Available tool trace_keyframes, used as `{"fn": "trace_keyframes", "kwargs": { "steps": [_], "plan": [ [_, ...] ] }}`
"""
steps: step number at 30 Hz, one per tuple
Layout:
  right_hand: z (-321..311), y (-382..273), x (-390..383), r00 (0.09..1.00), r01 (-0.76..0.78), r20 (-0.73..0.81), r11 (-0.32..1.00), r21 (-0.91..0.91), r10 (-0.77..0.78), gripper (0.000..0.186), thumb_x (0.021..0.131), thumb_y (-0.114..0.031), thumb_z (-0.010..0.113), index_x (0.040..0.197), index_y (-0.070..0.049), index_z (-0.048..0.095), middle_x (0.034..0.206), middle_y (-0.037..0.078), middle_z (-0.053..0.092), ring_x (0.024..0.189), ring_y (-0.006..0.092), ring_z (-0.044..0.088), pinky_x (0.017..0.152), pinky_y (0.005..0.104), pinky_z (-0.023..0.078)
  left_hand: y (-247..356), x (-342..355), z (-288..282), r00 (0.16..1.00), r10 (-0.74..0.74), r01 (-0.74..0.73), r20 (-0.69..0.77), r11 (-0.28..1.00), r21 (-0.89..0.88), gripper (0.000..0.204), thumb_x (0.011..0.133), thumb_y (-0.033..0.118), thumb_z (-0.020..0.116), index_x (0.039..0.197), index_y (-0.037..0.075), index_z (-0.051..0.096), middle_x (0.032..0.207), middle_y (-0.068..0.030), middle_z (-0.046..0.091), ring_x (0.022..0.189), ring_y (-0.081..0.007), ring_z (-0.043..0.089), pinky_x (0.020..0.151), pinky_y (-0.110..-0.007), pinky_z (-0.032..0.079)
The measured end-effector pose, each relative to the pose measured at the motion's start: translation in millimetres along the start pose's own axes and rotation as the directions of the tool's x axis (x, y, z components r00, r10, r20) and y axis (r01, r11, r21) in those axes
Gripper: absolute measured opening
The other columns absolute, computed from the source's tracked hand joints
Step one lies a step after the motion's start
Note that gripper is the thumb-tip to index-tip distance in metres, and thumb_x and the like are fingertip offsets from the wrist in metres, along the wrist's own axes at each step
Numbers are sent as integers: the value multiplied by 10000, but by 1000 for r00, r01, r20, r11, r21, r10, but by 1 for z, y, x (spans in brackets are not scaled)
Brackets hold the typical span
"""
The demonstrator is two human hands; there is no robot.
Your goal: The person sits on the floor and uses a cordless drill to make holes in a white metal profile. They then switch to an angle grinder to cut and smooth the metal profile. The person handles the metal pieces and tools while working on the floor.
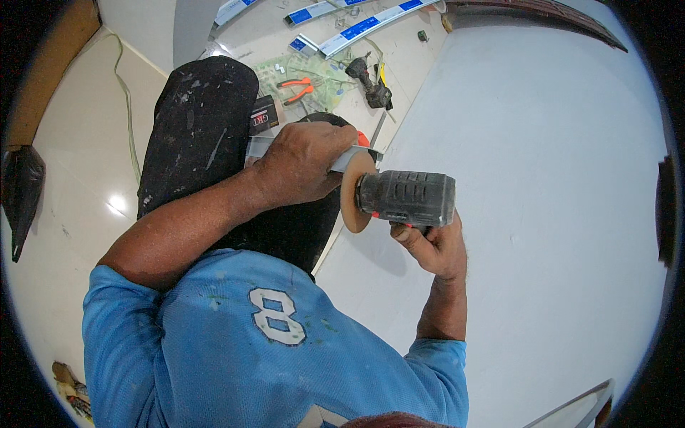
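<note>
My left hand (307, 153) grips a silver metal profile (342, 160) above my bent dark-trousered knees. The profile's end lies at a tan round disc (354, 191) fitted to a black cordless power tool (414, 196); whether they touch is unclear. My right hand (435, 246) is closed round the tool's grip, mostly under its body, with the thumb showing below. Something red shows just behind the profile, partly hidden by it.
A wide white panel (528, 143) fills the right side. Ahead on the tiled floor lie orange-handled pliers (298, 90), a black drill (369, 83), a dark box (264, 113), plastic scraps and several metal profiles (360, 32). A cable (127, 100) runs along the left.
</note>
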State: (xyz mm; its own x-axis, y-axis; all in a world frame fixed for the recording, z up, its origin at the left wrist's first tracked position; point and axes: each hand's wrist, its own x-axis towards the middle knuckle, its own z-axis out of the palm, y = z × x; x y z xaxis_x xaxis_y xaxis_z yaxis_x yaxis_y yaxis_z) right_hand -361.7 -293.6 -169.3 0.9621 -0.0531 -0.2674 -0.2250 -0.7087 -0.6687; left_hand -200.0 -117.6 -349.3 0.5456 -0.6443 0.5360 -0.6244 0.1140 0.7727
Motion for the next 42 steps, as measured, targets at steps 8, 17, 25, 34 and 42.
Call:
{"fn": "trace_keyframes", "kwargs": {
  "steps": [8, 17, 25, 34, 42],
  "plan": [
    [0, 1, 3, 999, 28, -15, 998, -48, -29, 488, 942, -442, 851, 1173, -28, 733, 995, 117, 762, 875, 251, 737, 786, 409, 576, 1, 0, -1, 999, -28, 28, 34, 999, 19, 561, 776, 195, 970, 1186, 17, 631, 910, -121, 703, 843, -281, 753, 722, -426, 607],
    [2, 3, 4, 998, 47, -36, 998, -50, -49, 461, 953, -421, 846, 1156, -21, 738, 968, 110, 765, 859, 241, 733, 775, 396, 577, -1, 0, 0, 1000, -1, 1, 10, 1000, 7, 546, 766, 182, 972, 1161, 24, 629, 907, -131, 703, 843, -286, 747, 726, -438, 603],
    [-7, 11, -6, 999, -39, 33, 998, 59, 37, 434, 938, -395, 865, 1122, -25, 735, 912, 82, 759, 824, 211, 721, 752, 381, 573, 0, 0, 2, 998, -59, 59, -5, 998, -38, 462, 741, 164, 932, 1075, 74, 626, 952, -146, 710, 949, -378, 740, 772, -487, 570],
    [-4, -2, -12, 999, -24, 51, 988, 154, 16, 393, 922, -331, 872, 1123, -21, 740, 934, 87, 752, 844, 207, 715, 763, 374, 563, 0, -2, 3, 998, -69, 69, 0, 997, -32, 505, 724, 228, 956, 1074, 67, 629, 962, -151, 714, 954, -376, 741, 784, -484, 577],
    [2, 6, -18, 999, -12, 31, 997, 78, 9, 411, 937, -347, 857, 1140, -12, 734, 925, 82, 759, 810, 203, 717, 739, 396, 575, -1, -2, 1, 998, -57, 56, -17, 997, -47, 520, 724, 217, 969, 1086, 60, 631, 970, -146, 720, 945, -366, 749, 784, -466, 587]
  ]
}}
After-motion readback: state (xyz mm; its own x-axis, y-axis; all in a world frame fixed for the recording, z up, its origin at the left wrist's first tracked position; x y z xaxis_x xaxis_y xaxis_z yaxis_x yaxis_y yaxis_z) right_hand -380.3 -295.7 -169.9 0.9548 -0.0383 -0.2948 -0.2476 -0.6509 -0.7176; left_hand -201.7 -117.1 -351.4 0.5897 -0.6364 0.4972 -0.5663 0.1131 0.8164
